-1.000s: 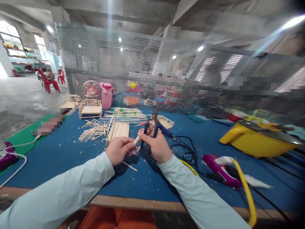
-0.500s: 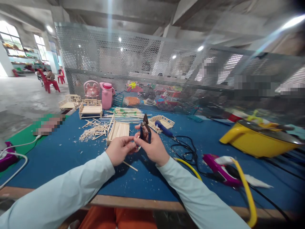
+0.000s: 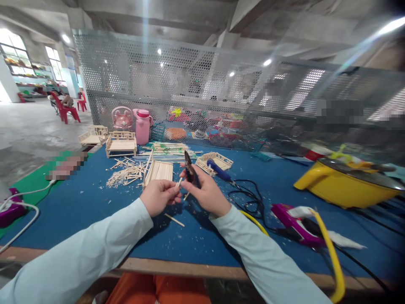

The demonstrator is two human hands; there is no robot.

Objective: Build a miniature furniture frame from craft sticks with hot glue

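Note:
My left hand (image 3: 160, 196) is closed in a pinch on a thin wooden stick (image 3: 179, 182) above the blue table (image 3: 95, 211). My right hand (image 3: 207, 193) is wrapped round blue-handled cutting pliers (image 3: 190, 170), their jaws pointing up beside the stick's end. The two hands almost touch. A loose stick (image 3: 174, 220) lies on the table just below them. A flat bundle of sticks (image 3: 160, 171) and a heap of offcuts (image 3: 122, 175) lie beyond my left hand.
Small wooden benches (image 3: 120, 145) and a wooden frame (image 3: 217, 162) stand farther back, with pink bottles (image 3: 143, 126) by a perforated metal screen (image 3: 190, 93). A blue-handled tool (image 3: 220, 170) with black cable, a purple glue gun (image 3: 294, 223) and a yellow pot (image 3: 344, 185) sit right.
My right hand has closed the pliers' handles and swung them upright, moving left toward the stick. My left hand has stayed put with the stick.

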